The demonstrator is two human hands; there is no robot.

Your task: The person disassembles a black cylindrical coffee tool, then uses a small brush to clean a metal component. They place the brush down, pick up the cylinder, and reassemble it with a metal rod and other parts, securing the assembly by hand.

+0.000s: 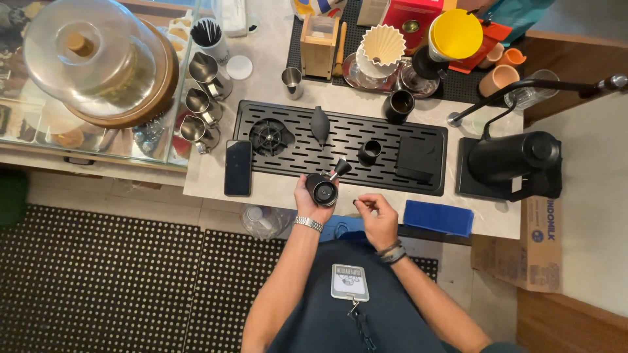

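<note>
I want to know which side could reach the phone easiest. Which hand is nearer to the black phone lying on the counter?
Left. The left hand, holding a small black grinder, sits just right of the phone. The right hand is farther right, beyond the left hand.

Left hand [313, 199] raised forward, fingers curled in a closed grip. Right hand [376, 212] beside it, thumb and forefinger pinched together, forearms bare, angled inward.

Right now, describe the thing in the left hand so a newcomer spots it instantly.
Start at the long black slotted drip tray on the pale counter. At its front edge, the left hand grips a small black round grinder, uniquely fitted with a knobbed crank handle.
</note>
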